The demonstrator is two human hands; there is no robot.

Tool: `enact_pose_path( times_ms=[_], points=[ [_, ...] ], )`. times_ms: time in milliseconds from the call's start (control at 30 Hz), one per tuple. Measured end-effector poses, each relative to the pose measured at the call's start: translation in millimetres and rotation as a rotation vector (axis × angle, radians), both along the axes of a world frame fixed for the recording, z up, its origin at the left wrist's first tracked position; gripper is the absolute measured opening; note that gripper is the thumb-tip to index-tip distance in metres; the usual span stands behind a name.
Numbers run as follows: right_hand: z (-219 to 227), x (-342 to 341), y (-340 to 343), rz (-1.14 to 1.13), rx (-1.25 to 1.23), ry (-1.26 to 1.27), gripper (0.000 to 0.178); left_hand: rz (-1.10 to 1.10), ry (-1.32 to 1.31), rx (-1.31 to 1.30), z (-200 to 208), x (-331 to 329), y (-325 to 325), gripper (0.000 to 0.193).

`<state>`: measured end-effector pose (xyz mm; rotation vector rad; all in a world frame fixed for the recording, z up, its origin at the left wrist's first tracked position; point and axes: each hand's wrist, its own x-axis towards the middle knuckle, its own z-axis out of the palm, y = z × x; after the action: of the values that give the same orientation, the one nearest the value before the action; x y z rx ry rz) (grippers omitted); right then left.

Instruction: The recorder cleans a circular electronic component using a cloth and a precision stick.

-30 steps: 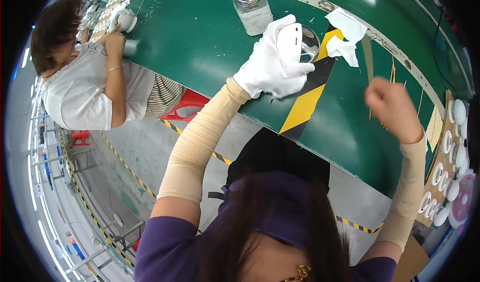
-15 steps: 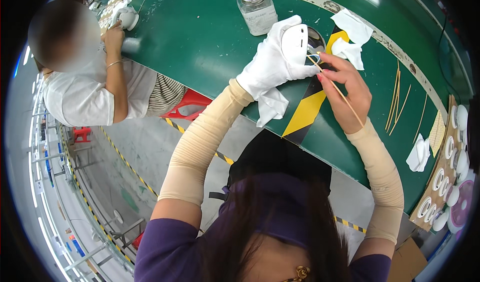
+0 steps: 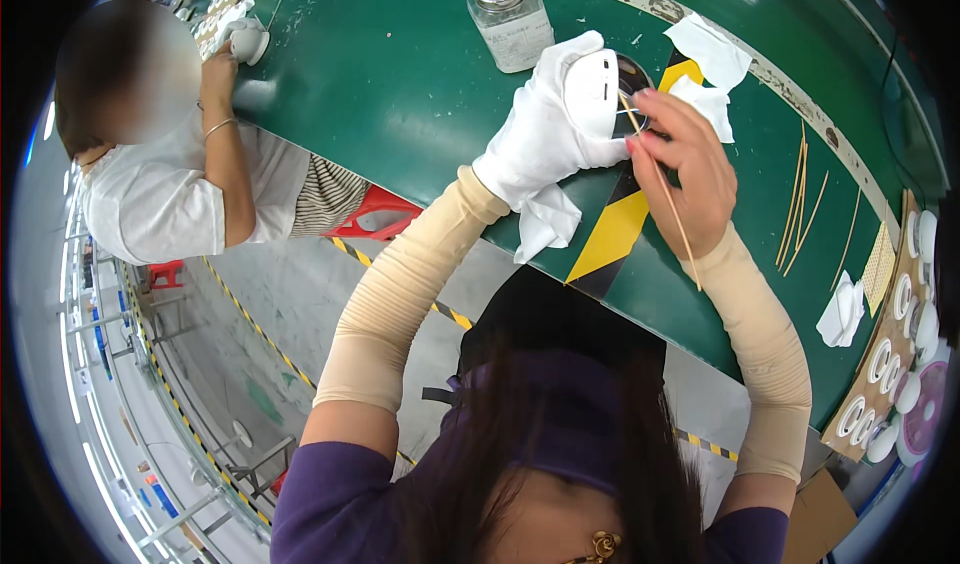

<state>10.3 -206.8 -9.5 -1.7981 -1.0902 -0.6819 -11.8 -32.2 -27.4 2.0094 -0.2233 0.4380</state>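
Note:
My left hand [image 3: 540,134], in a white glove, is closed round a white rounded device [image 3: 592,89] that has small dark slots in its shell and a glossy dark round face [image 3: 633,74]. Bare, my right hand [image 3: 697,174] pinches a thin wooden stick [image 3: 673,209] between thumb and fingers. The stick's upper end reaches the edge of the dark face, close to a thin pale loop; whether it touches cannot be made out. Below my left wrist, a crumpled white cloth [image 3: 547,226] hangs at the table's near edge.
A clear bottle with a metal top [image 3: 512,26] stands beyond my left hand. White cloths [image 3: 708,49], loose sticks [image 3: 800,204] and another cloth [image 3: 842,312] lie to the right, beside a board of white round parts [image 3: 868,389]. A co-worker [image 3: 150,179] sits at left.
My right hand has turned, swinging the stick's lower end toward me and to the left, so it stands steeper. Its fingers are nearer the device, which my left hand still holds in place.

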Motion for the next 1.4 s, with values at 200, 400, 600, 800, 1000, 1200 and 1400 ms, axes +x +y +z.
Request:
enact_pose_path(
  times_ms=[200, 400, 600, 800, 1000, 1200, 1400],
  points=[
    [0, -3, 1, 0.032, 0.01, 0.004, 0.022, -0.01, 0.004, -0.239, -11, 3, -6, 0.092],
    [2, -5, 2, -0.009, 0.019, 0.059, 0.02, -0.047, 0.048, -0.125, -10, 0, -4, 0.09],
    [-1, -11, -2, 0.032, 0.016, 0.075, 0.018, 0.044, -0.002, -0.128, -12, 3, -5, 0.093],
    [4, -10, -3, 0.038, 0.017, 0.133, 0.019, 0.044, 0.038, -0.145, -8, 1, -7, 0.094],
    [4, -9, 1, -0.007, -0.006, 0.119, 0.016, 0.011, 0.023, -0.241, -11, 3, -5, 0.091],
    [-1, -5, 1, -0.002, -0.003, 0.07, 0.019, -0.004, 0.002, -0.247, -14, 2, -7, 0.089],
    [-2, -5, 1, -0.024, -0.008, 0.015, 0.022, -0.024, 0.023, -0.195, -11, 2, -6, 0.086]
  ],
)
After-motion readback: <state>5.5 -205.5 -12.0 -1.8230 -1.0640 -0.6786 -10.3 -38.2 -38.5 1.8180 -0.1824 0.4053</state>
